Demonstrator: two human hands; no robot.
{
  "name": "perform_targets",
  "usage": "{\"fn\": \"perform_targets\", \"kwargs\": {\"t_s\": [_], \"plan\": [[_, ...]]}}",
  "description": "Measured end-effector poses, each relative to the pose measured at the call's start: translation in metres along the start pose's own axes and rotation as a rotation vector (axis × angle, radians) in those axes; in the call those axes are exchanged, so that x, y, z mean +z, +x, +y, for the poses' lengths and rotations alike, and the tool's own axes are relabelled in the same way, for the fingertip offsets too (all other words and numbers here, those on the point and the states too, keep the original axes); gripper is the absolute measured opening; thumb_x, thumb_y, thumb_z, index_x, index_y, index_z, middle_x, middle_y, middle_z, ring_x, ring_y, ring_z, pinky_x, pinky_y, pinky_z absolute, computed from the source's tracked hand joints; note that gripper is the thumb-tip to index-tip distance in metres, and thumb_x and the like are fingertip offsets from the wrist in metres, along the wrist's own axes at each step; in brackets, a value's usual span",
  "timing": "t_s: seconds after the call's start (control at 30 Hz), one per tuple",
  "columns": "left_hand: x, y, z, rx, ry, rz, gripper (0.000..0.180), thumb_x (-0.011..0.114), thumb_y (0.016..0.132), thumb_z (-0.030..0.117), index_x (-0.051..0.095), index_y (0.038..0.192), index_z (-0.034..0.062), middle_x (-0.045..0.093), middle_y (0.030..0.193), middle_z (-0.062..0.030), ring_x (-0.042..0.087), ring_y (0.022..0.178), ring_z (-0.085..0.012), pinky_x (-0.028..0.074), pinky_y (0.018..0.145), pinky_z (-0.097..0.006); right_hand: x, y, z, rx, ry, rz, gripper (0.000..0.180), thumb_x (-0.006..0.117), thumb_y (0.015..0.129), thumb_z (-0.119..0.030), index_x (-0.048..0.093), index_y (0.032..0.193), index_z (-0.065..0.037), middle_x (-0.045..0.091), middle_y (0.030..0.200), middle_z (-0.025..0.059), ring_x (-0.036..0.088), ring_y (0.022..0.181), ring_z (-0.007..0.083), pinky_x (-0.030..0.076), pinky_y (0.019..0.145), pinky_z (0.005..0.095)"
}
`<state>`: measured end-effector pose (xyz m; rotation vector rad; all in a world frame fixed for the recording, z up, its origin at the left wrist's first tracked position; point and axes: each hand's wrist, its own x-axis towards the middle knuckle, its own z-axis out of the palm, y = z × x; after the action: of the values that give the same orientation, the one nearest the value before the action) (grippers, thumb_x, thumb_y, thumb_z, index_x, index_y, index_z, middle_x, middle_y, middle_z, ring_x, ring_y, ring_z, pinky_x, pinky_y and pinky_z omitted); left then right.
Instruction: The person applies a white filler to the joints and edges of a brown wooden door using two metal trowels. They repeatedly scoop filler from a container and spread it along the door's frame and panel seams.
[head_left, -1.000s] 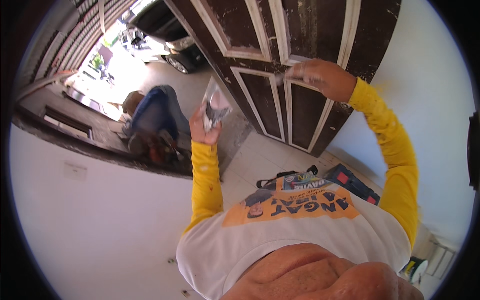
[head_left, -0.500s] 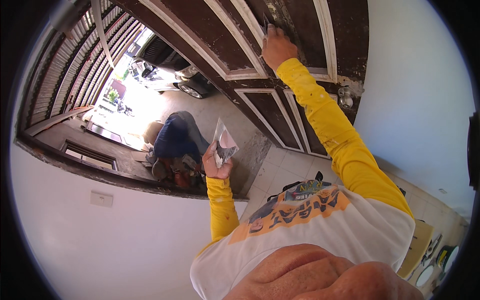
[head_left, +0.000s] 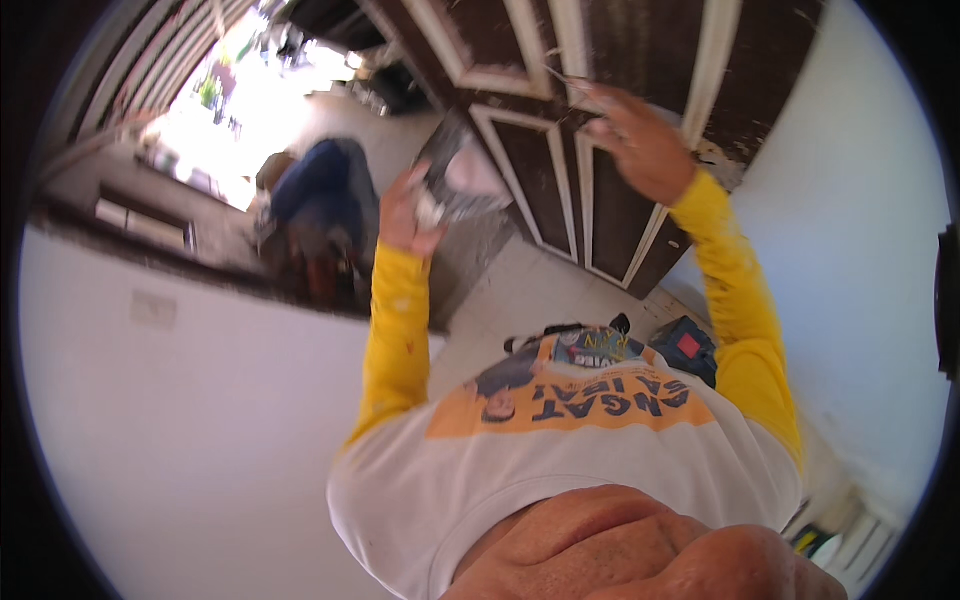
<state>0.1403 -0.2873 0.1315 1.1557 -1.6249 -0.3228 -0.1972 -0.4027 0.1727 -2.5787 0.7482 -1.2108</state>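
My left hand [head_left: 408,212] grips a flat grey metal plate [head_left: 458,208] that carries a smear of pinkish putty [head_left: 475,172]. Beside it stands a dark brown panelled door [head_left: 528,172] with whitish, patched mouldings. My right hand [head_left: 645,150] is in front of the door, right of the plate and apart from it. Its fingers are closed on a thin-bladed putty knife [head_left: 558,74], smeared by motion. Whether the blade touches the door, I cannot tell.
Beyond the doorway at left, another person in dark blue [head_left: 322,188] bends low. A white wall [head_left: 200,430] with a switch plate [head_left: 154,309] lies at near left. A dark box with a red patch [head_left: 684,346] sits on the tiled floor by the door.
My left hand has raised the plate toward the door. My right hand has come away from the upper panel, shifting down and right in the view. The view itself has also shifted.
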Motion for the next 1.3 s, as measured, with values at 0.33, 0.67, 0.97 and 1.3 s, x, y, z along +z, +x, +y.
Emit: {"fn": "perform_targets", "kwargs": {"t_s": [0.33,0.67,0.97,1.3], "plan": [[0.054,0.045,0.045,-0.203,-0.361,-0.069,0.032,0.066,0.084,0.008,0.063,0.114,-0.0025,0.069,0.108,-0.0137,0.069,0.095,-0.0238,0.055,0.086,-0.031,-0.027,-0.009,-0.046,-0.351,-0.595,-0.175,0.056,0.061,0.078,0.0,0.059,0.127,-0.028,0.052,0.135,0.0015,0.044,0.125,0.0259,0.035,0.101,0.0454],[0.014,0.069,0.052,0.319,0.099,0.404,0.025,0.058,0.088,0.006,0.062,0.11,-0.0039,0.066,0.108,-0.013,0.065,0.1,-0.0231,0.053,0.089,-0.037,0.021,-0.018,0.011,-0.229,-0.219,-0.429,0.048,0.053,0.082,0.001,0.061,0.125,-0.019,0.058,0.126,0.0063,0.051,0.118,0.0301,0.04,0.099,0.0458],[0.008,0.032,0.06,-0.28,-0.761,0.377,0.034,0.055,0.09,0.007,0.056,0.121,-0.0055,0.063,0.117,-0.013,0.063,0.107,-0.0237,0.052,0.091,-0.038,0.02,0.093,0.069,0.294,-0.06,0.495,0.044,0.049,0.093,-0.028,0.052,0.131,-0.005,0.061,0.118,0.0226,0.06,0.102,0.0425,0.048,0.089,0.0465],[0.004,-0.035,0.023,-0.443,-0.832,0.44,0.036,0.052,0.09,0.009,0.056,0.122,-0.0069,0.063,0.12,-0.0151,0.063,0.108,-0.0266,0.05,0.095,-0.038,0.05,0.137,0.044,0.487,-0.288,0.365,0.045,0.048,0.093,-0.025,0.045,0.132,-0.002,0.053,0.123,0.0226,0.059,0.105,0.0412,0.049,0.089,0.049]]}}
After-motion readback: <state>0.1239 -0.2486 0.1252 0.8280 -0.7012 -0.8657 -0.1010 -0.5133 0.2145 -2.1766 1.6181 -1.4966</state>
